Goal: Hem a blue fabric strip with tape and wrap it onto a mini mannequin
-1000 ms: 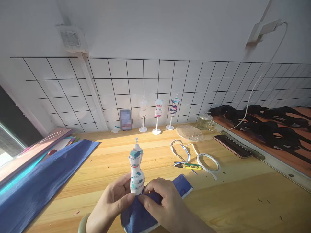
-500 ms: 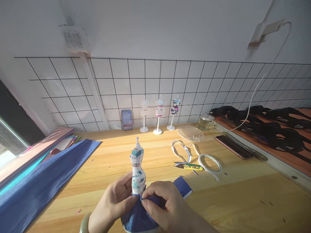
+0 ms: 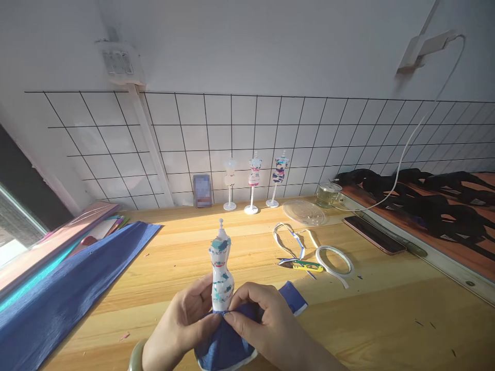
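Note:
A small white mannequin (image 3: pixel 222 281) with teal and red patches stands upright between my hands, a blue crepe paper skirt (image 3: pixel 226 348) around its lower part. My left hand (image 3: pixel 181 322) is closed on the left side of the mannequin, its thumb pressing the skirt's top edge. From the right, my right hand (image 3: pixel 266 319) pinches the same edge between thumb and forefinger. The mannequin's stand is out of sight. Just past my right hand lies a blue paper scrap (image 3: pixel 294 298) with a white edge.
Yellow-green thread snips (image 3: pixel 307 265) and a roll of white tape (image 3: pixel 334 260) lie right of centre. A phone (image 3: pixel 373 234) is farther right. Several mannequins (image 3: pixel 252 180) stand by the wall. Blue crepe paper (image 3: pixel 85 278) covers the left side.
The mannequin has shifted very slightly right and down in view. My right fingertips have closed in on the skirt's waist, and a bit of blue sticking up there now lies flat.

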The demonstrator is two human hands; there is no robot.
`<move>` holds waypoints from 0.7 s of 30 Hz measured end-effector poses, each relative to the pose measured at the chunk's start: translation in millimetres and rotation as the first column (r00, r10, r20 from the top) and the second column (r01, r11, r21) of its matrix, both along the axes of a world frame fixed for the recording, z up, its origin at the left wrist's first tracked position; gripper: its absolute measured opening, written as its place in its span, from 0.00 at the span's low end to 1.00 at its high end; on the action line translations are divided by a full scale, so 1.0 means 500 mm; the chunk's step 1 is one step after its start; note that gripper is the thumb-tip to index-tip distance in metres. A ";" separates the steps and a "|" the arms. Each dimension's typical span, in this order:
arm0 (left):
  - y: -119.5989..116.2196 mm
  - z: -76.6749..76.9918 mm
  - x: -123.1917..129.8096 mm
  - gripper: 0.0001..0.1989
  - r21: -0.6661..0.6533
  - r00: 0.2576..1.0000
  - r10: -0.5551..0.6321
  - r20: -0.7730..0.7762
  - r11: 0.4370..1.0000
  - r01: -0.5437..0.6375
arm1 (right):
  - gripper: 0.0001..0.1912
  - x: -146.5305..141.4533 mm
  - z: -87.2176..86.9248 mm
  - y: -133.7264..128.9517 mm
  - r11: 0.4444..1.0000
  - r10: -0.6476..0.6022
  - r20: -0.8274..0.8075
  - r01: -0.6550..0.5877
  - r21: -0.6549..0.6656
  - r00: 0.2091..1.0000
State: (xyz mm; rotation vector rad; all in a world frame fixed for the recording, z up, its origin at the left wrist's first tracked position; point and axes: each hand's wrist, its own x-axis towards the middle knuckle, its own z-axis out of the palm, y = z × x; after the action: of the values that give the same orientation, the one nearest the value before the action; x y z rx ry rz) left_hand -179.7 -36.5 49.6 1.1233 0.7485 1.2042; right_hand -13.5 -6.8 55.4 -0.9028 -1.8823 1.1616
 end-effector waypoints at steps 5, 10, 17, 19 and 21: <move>0.000 0.010 0.000 0.22 0.019 0.999 -0.053 -0.013 0.998 0.053 | 0.01 0.001 0.007 -0.004 0.997 0.031 -0.040 -0.034 -0.074 0.999; -0.003 0.020 0.007 0.20 0.031 0.998 -0.065 -0.023 0.997 0.065 | 0.04 -0.001 0.010 -0.005 0.989 0.050 -0.036 -0.054 -0.134 0.998; -0.008 0.010 0.013 0.17 0.015 1.000 0.023 0.006 1.000 -0.023 | 0.08 -0.010 -0.010 -0.011 0.994 0.013 -0.029 -0.017 -0.109 0.999; -0.009 0.011 0.013 0.17 0.007 0.999 0.037 0.010 0.999 -0.037 | 0.10 -0.007 -0.015 -0.010 0.996 0.012 -0.007 -0.013 -0.089 1.000; -0.008 0.010 0.013 0.18 0.006 0.998 0.059 0.005 0.998 -0.059 | 0.10 -0.003 -0.019 -0.006 0.999 0.017 0.024 -0.016 -0.045 1.000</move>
State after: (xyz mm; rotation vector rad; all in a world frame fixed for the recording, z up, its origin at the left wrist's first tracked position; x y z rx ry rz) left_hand -173.4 -40.7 54.8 1.1100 0.7793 1.2588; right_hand -14.9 -9.9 46.1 -0.9315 -1.8934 1.2121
